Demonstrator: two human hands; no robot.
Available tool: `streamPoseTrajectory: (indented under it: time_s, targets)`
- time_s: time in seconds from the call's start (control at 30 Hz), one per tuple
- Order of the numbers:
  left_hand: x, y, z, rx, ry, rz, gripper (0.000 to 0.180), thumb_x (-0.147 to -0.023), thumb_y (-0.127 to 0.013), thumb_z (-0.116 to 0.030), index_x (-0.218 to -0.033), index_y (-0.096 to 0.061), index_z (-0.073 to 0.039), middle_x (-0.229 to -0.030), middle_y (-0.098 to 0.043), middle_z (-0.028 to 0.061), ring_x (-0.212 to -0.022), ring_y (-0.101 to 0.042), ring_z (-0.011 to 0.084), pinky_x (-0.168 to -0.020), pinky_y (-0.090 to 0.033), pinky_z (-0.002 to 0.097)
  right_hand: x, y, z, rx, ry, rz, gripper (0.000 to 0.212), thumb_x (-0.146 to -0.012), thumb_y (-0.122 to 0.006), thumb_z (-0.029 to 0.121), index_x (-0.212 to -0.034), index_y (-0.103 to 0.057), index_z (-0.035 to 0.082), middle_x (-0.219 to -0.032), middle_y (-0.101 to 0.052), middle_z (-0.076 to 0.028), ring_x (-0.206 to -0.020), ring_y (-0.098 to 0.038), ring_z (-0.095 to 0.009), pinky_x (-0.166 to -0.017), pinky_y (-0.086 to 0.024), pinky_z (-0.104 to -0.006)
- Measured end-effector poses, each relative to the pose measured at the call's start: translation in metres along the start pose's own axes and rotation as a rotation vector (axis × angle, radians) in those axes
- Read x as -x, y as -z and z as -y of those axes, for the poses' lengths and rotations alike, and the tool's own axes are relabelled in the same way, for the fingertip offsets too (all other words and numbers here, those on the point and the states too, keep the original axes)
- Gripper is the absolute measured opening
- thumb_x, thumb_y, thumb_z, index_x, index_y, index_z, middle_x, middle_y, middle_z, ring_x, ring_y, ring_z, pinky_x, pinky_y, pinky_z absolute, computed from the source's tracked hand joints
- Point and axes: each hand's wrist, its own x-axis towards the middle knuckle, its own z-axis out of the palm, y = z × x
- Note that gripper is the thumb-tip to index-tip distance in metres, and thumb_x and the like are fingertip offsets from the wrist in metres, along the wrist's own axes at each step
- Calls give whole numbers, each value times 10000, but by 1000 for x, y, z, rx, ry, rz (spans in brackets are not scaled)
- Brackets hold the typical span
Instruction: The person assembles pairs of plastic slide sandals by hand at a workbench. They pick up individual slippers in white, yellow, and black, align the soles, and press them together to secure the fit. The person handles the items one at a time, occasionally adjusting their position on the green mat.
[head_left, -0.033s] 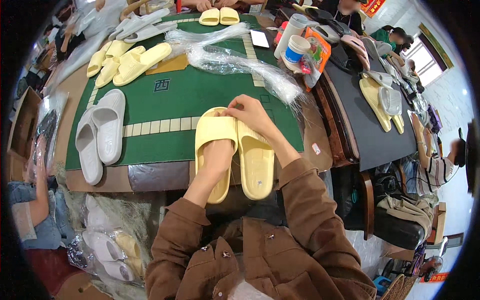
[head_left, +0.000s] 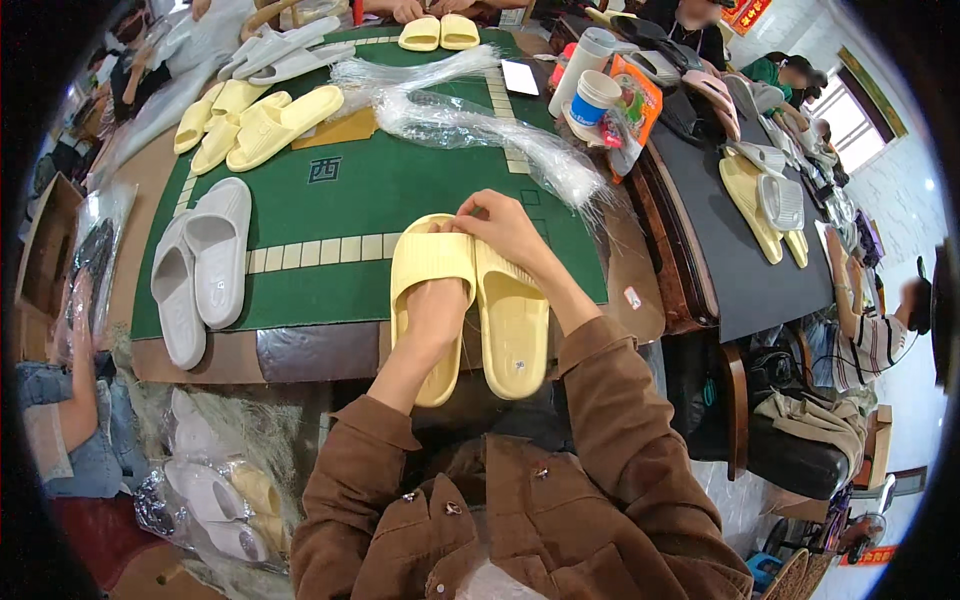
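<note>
A pair of pale yellow slippers lies side by side at the near edge of the table, toes pointing away from me. My left hand [head_left: 435, 312] is pushed into the left slipper [head_left: 430, 262] under its ribbed strap. The strap covers most of those fingers; only the tips show at the toe opening. At the inner front edge of the right slipper [head_left: 514, 345], my right hand [head_left: 500, 226] is closed, thumb and forefinger pinched where the two straps meet. Whatever lies in that pinch is too small to make out. A small mark shows on the right slipper's heel.
Grey slippers [head_left: 217, 260] lie to the left on the green mat [head_left: 400, 190], with yellow slippers [head_left: 285, 125] behind. Bundles of clear plastic strands [head_left: 480, 125] cross the mat. A white cup [head_left: 592, 100] stands far right. Other people work around the tables.
</note>
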Motion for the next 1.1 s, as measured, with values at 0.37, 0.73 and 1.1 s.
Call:
streamPoseTrajectory:
  time_s: [0.37,0.73,1.1]
  targets:
    - [-3,-2,0,-13,-1,21,467,-900,-438,-75,-1359,-409,9,-1338,-454,283,-1184,-476,425,-982,-407,469,0,-2,3,-44,-84,9,289,-839,-685,246,-985,-670,-3,-900,-666,-112,-826,-621,-155,-745,-492,-300]
    - [-3,-2,0,-37,-3,47,449,-901,-448,-84,-1342,-435,3,-1302,-481,294,-1148,-501,435,-954,-422,480,-8,3,4,32,-109,99,288,-803,-712,254,-918,-673,-8,-899,-661,-82,-787,-604,-157,-718,-486,-301]
    - [-3,0,4,-86,-29,63,431,-902,-458,-93,-1324,-460,-4,-1266,-508,305,-1111,-526,445,-927,-437,492,-13,41,-46,-1190,-304,-258,119,-946,-546,125,-1007,-529,24,-1019,-641,-144,-885,-651,-223,-770,-540,-310]
